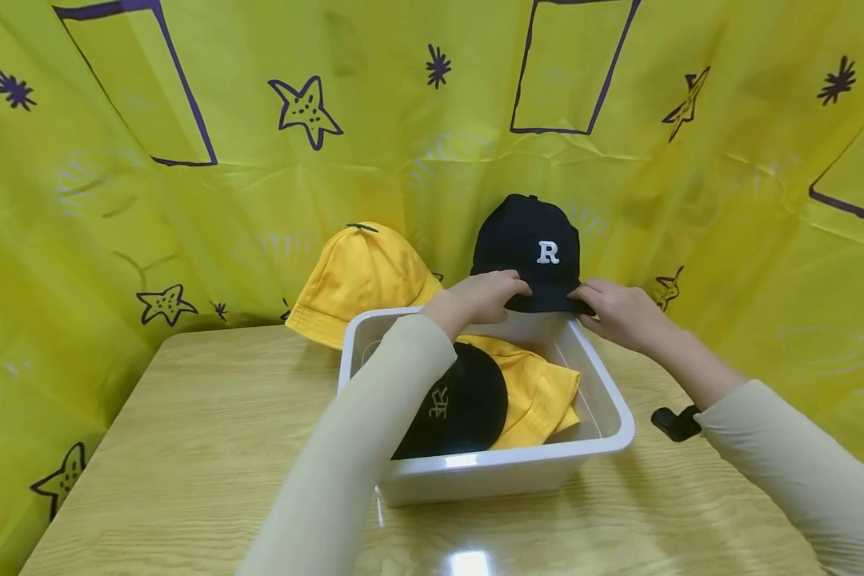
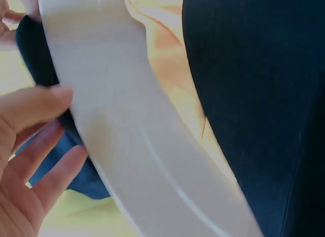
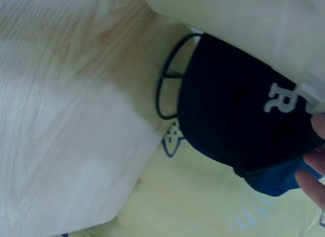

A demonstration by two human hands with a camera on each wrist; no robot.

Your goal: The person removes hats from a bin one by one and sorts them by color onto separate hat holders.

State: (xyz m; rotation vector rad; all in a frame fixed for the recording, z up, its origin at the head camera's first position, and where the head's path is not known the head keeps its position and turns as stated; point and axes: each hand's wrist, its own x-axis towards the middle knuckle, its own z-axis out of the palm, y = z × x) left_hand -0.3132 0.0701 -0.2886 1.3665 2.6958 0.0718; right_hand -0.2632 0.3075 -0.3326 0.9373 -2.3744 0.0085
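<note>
Left hand (image 1: 484, 298) and right hand (image 1: 625, 314) both pinched the dark cap (image 1: 520, 232) at its brim; either grip slackening risked a drop behind the white bin (image 1: 533, 453)

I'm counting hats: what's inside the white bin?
Inside the bin, a black cap partly overlaps a yellow hat. The left sleeve covers part of the interior; anything there or beneath the hats can't be seen.
</note>
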